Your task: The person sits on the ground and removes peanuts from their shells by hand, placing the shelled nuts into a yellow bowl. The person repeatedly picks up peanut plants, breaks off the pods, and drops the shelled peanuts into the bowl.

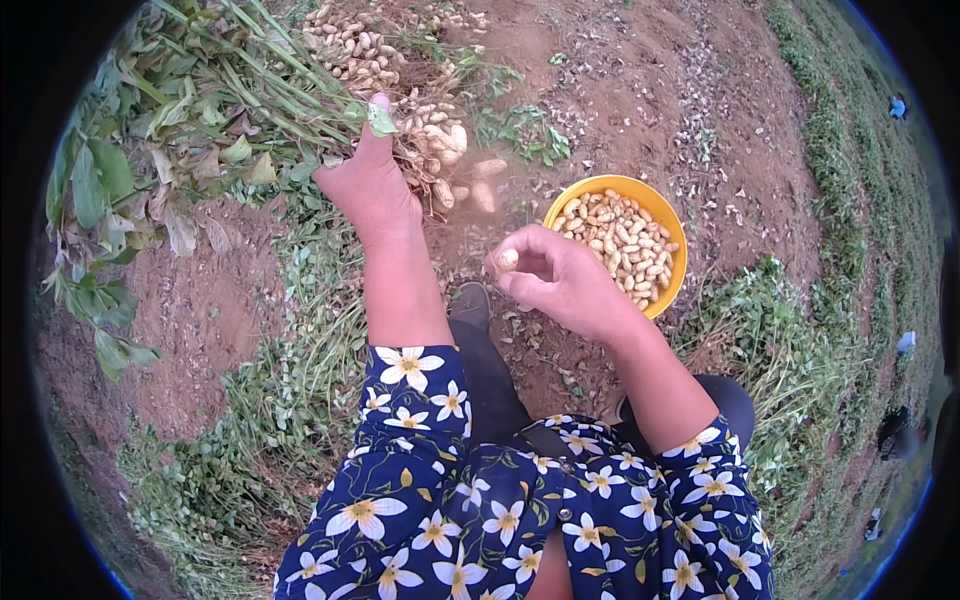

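My left hand [371,176] grips a bunch of uprooted peanut plants [277,90] near the base of the stems. Leafy tops spread away to the left, while a cluster of unshelled peanuts [442,142] hangs among the roots just right of the hand. Between the thumb and fingers of my right hand [562,281] is a single peanut pod [508,260]. That hand is over the near left rim of a round yellow bucket [679,247], which holds many unshelled peanuts [626,244] and is partly covered by the hand.
More peanuts [352,49] lie in a heap at the top, beyond the held plants. Pulled plants [300,360] are strewn on the soil at left, and others [765,322] lie to the right. My dark boot [471,304] is between my forearms. Green crop rows [840,150] run along the right.
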Tool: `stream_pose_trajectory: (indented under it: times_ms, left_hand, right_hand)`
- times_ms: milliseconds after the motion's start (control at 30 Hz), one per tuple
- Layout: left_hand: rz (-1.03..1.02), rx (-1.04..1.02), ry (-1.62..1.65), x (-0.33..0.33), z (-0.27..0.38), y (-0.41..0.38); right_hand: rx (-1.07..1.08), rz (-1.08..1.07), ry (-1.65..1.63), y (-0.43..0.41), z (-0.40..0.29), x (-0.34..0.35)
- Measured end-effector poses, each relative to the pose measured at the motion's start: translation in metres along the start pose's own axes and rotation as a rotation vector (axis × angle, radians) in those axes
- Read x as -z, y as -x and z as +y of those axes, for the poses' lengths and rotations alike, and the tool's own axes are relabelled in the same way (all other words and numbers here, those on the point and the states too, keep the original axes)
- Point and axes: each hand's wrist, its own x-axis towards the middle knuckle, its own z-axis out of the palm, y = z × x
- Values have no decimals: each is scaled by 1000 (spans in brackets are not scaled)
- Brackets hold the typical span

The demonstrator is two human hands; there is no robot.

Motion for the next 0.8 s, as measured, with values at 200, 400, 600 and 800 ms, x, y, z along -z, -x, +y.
stream_pose_trajectory:
  times_ms: [200,400,600,800]
  left_hand:
    - [36,38,90,7,-13,-7]
    - [-16,56,102,-3,-15,4]
    - [-65,64,49,-4,-8,3]
    - [64,206,153,7,-19,-9]
  right_hand:
    - [-119,102,-455,-5,3,6]
    - [186,395,463,-44,-4,0]
    - [281,293,542,-42,3,2]
    - [377,234,732,2,-15,16]
